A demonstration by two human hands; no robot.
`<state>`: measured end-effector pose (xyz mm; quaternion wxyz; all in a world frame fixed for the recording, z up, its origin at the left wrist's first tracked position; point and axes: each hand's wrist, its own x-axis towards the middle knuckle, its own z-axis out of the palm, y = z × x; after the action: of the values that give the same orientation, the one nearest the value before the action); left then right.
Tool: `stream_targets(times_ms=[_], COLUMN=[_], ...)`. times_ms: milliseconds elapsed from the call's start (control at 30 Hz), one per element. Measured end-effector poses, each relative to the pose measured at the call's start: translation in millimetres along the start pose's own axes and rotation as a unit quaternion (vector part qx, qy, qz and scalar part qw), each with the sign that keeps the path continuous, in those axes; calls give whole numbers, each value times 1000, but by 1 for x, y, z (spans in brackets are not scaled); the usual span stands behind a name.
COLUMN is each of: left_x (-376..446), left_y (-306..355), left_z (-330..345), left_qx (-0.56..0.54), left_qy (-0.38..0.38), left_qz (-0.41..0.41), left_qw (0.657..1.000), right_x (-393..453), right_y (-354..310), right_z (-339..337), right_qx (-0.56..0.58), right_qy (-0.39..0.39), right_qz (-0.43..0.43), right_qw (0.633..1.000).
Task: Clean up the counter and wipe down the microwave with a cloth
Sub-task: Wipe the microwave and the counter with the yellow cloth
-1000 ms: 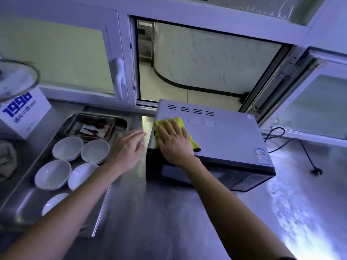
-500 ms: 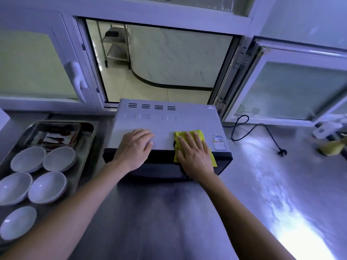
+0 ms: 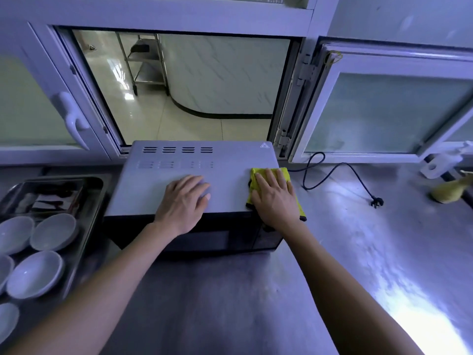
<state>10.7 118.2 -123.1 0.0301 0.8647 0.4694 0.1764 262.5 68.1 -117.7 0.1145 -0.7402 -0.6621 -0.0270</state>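
On the grey box-shaped microwave [image 3: 194,180], the flat right hand [image 3: 275,201] presses a yellow cloth [image 3: 266,175] at its right edge; the left hand [image 3: 183,202] rests open mid-top.

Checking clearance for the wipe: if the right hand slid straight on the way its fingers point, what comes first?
The right hand on the yellow cloth would likely reach the microwave top's rear edge first.

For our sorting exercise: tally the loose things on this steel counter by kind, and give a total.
Round white ceramic bowls: 5
Grey-topped box-shaped microwave: 1
Yellow folded cleaning cloth: 1
Rectangular steel tray: 1
Total: 8
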Motion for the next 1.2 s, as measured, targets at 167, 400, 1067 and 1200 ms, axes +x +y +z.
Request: stream_targets(times_ms=[167,400,1067,1200], left_x=[-1,-1,3,2], left_y=[2,4,9,10], left_z=[7,8,4,2], left_qx=[25,42,57,62], left_qy=[6,20,8,1], left_qz=[-12,-7,-26,-29], left_qw=[1000,999,998,998], right_x=[52,121,96,48], right_y=[16,27,-11,-30], right_z=[10,18,21,15], right_qx=[23,42,39,48], right_qy=[-20,-35,-58,-59], right_qz=[23,19,-57,-82], right_qw=[999,998,996,994])
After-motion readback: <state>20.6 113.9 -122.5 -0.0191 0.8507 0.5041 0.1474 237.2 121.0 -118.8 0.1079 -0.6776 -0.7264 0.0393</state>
